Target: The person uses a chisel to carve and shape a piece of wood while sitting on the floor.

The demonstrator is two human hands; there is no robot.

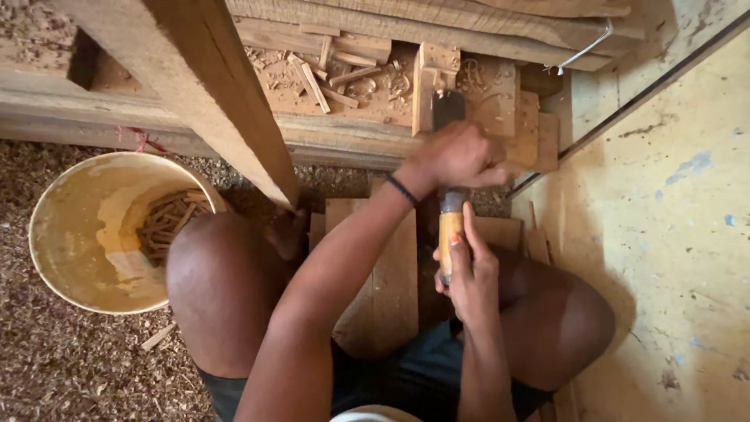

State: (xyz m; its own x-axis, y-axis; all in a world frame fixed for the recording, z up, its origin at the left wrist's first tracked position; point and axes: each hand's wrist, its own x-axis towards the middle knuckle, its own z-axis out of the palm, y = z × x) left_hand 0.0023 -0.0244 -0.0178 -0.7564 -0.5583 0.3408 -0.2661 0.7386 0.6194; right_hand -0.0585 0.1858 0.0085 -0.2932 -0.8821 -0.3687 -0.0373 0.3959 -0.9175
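Wood everywhere here, shavings and offcuts all over the floor [70,367]. No packages, labels or signs that I can spot, closest thing to a container is the round yellowish bucket [58,234] at the person's left knee, with a heap of small wood sticks [168,219] in its bottom.

The person sits low with a chisel [449,223] between the knees. Right hand [469,270] is wrapped shut round its yellow wooden handle, thumb lying up along it. Left hand [457,156], black band on the wrist, is closed over the chisel higher up, so the dark blade sticks out beyond the knuckles onto a small upright wood block [430,86]. That block sits on the low counter [336,129], among curls and chips. A thick beam [211,86] slants down just left of the arms.
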